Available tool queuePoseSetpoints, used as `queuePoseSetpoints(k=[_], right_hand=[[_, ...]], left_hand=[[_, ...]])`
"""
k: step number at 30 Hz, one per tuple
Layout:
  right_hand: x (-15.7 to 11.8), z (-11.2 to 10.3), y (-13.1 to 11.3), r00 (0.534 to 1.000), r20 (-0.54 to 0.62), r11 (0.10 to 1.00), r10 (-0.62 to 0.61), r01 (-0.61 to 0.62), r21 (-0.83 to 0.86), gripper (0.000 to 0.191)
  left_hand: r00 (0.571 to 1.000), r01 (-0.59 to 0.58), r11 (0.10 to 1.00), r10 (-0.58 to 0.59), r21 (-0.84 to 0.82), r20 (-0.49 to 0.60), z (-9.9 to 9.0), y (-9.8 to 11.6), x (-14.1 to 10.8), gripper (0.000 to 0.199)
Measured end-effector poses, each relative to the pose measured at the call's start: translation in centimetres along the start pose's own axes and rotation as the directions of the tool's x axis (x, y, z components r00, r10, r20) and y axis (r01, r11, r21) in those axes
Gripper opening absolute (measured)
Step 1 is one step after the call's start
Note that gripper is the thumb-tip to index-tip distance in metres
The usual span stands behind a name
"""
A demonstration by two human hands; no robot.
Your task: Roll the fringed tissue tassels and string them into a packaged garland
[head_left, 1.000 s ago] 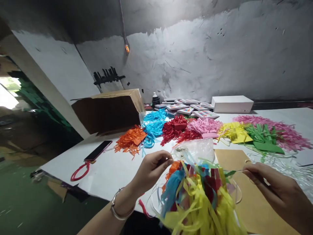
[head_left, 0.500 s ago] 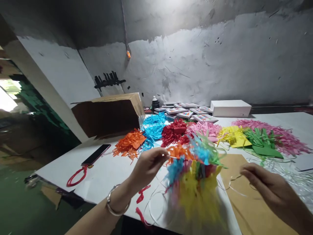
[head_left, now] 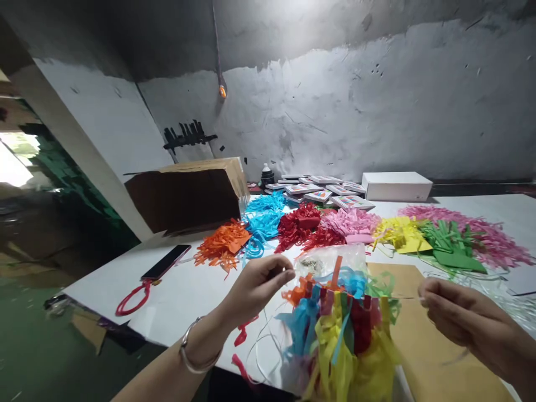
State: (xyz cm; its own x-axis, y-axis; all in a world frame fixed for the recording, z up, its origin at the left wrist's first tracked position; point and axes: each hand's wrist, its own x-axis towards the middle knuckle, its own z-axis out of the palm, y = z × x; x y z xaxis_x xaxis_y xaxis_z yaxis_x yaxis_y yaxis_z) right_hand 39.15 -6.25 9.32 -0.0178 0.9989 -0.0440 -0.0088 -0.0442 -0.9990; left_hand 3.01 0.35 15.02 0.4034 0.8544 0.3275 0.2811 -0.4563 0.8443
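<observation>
Brown sheet: lying flat on the white worktop [head_left: 184, 307], this brown sheet [head_left: 435, 352] is our marker.
Fringe bundle: here's the star, the many-coloured fringe bundle [head_left: 343, 340], hanging between the two hands just left of the brown sheet, overlapping its near left edge; yellow, blue, orange, red and green strips all on show.
Left hand: over to the left of the brown sheet goes the left hand [head_left: 270, 282], thumb and forefinger pinched on the string [head_left: 405, 297], which is barely visible on that side; a silver bracelet [head_left: 197, 349] circles the wrist.
Right hand: and above the brown sheet's right side, the right hand [head_left: 464, 310], fingertips pressed together on the string, a thin line running out toward the bundle.
Fringe piles: a whole row beyond the brown sheet! Orange pile [head_left: 224, 243], blue pile [head_left: 263, 220], red pile [head_left: 304, 223] and pale pink pile [head_left: 354, 220] off to its left, yellow pile [head_left: 400, 231] straight behind, green pile [head_left: 450, 240] behind to the right.
Plastic bag: clear, just off the brown sheet's far left corner, the plastic bag [head_left: 354, 257].
Phone: well left of the brown sheet, a dark phone [head_left: 165, 262], red strap [head_left: 133, 301] attached.
White box: far behind the brown sheet, the white box [head_left: 396, 187], flat packs [head_left: 318, 190] heaped beside it.
</observation>
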Motion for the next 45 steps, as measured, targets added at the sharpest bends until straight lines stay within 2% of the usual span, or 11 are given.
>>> queuePoseSetpoints(k=[6,11,15,18,22,25,30,32,36,41,45], right_hand=[[4.2,1.7,-1.6,0.991,-0.003,0.935,0.137,-0.128,0.331,0.063],[0.3,7.8,0.5,0.920,0.225,0.847,0.321,-0.386,0.365,0.061],[-1.4,12.2,3.9,0.852,0.343,0.808,0.396,-0.501,0.312,0.069],[-0.9,12.9,5.6,0.844,0.360,0.801,0.399,-0.511,0.311,0.071],[-0.4,12.2,6.6,0.830,0.441,0.854,0.341,-0.470,0.225,0.065],[-0.7,11.4,7.1,0.857,0.422,0.892,0.296,-0.406,0.198,0.061],[-1.1,9.7,8.2,0.898,0.373,0.955,0.236,-0.285,0.084,0.061],[-1.5,9.3,8.3,0.900,0.397,0.981,0.181,-0.194,-0.009,0.059],[-2.5,8.6,7.8,0.915,0.398,0.958,-0.063,0.167,-0.234,0.047],[-3.8,7.5,7.0,0.870,0.316,0.747,-0.378,0.489,-0.450,0.037],[-4.3,7.4,5.7,0.920,0.251,0.856,-0.302,0.377,-0.352,0.034]], left_hand=[[0.968,0.231,0.935,-0.248,-0.267,-0.031,2.1,-0.7,4.2,0.040],[0.957,0.280,0.895,-0.289,-0.347,0.026,6.7,-0.5,0.4,0.033],[0.999,-0.033,0.998,0.033,-0.061,-0.004,11.0,-2.6,-4.3,0.016],[0.888,-0.407,0.872,0.447,0.274,-0.105,13.6,-5.3,-6.6,0.019],[0.784,-0.481,0.770,0.592,0.420,-0.188,16.1,-8.1,-8.1,0.017],[0.769,-0.541,0.733,0.629,0.412,-0.109,15.7,-8.1,-8.6,0.021],[0.819,-0.531,0.744,0.573,0.404,0.020,10.5,-4.8,-7.4,0.029],[0.847,-0.531,0.747,0.477,0.400,0.234,8.9,-3.2,-5.6,0.037],[0.673,-0.672,0.654,0.344,0.347,0.655,8.6,-1.7,-1.2,0.025],[0.665,-0.734,0.495,0.383,0.466,0.641,8.6,-1.0,0.5,0.014],[0.700,-0.701,0.578,0.444,0.417,0.560,8.6,-0.3,-0.1,0.026]])
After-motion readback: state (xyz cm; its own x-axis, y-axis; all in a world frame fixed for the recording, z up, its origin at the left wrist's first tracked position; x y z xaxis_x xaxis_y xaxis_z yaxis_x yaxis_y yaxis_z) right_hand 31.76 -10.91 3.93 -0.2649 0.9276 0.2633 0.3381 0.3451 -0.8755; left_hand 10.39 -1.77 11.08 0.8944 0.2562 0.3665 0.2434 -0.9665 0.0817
